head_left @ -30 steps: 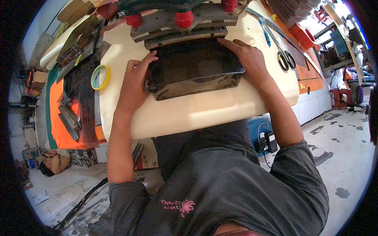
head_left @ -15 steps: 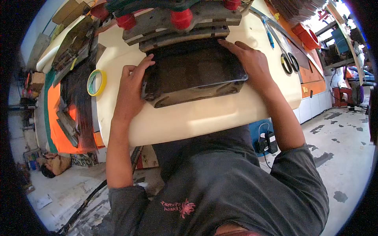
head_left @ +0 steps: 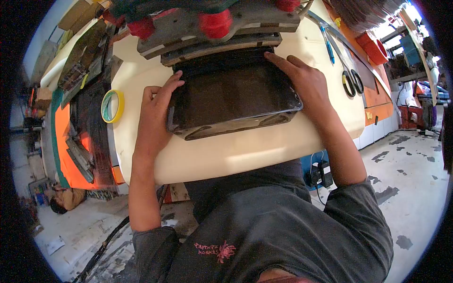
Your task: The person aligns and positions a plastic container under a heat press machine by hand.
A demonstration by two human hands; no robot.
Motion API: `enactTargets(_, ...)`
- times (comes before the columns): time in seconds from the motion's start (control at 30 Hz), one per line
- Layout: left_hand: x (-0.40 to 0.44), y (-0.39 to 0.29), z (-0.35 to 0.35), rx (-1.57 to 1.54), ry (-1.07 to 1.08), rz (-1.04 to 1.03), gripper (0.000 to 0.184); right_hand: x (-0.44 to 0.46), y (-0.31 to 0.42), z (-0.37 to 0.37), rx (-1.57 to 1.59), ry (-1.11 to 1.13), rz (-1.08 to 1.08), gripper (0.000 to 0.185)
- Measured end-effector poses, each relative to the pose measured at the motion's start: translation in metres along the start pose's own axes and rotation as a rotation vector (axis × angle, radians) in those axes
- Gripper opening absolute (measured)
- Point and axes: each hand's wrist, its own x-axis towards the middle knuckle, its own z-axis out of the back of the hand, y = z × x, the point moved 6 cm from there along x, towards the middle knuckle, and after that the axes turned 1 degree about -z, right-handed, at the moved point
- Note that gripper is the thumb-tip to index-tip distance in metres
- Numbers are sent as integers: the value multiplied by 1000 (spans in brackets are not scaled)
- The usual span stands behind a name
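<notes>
A dark, glossy rectangular panel (head_left: 236,92) with a see-through strip along its near edge lies on a cream-coloured work surface (head_left: 245,158). Its far edge meets the stacked grey jaws of a press-like device (head_left: 222,47) with red knobs; whether it runs between them is hidden. My left hand (head_left: 158,101) grips the panel's left side, thumb and a finger near the far left corner, the other fingers curled. On the right side, my right hand (head_left: 302,78) holds the edge, its index finger stretched to the far right corner beside the jaws.
Yellow tape (head_left: 113,106) lies left of my left hand. Black-handled scissors (head_left: 351,82), a blue pen (head_left: 327,45) and a metal ruler (head_left: 342,40) lie to the right. Dark sheets and orange material (head_left: 68,153) occupy the left side. A person (head_left: 68,198) is low in the left background.
The view has shifted slightly, so the panel and surface appear lower. The panel's near edge looks a little lower against the surface. Both hands keep their hold.
</notes>
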Motion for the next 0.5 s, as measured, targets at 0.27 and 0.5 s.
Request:
enactTargets(0.27, 1, -2, 2, 39, 19, -11, 80, -1, 2, 3, 34, 8, -35, 61)
enactTargets(0.5, 1, 0, 1, 15, 18, 3, 74, 0, -1, 2, 45, -14, -23, 64)
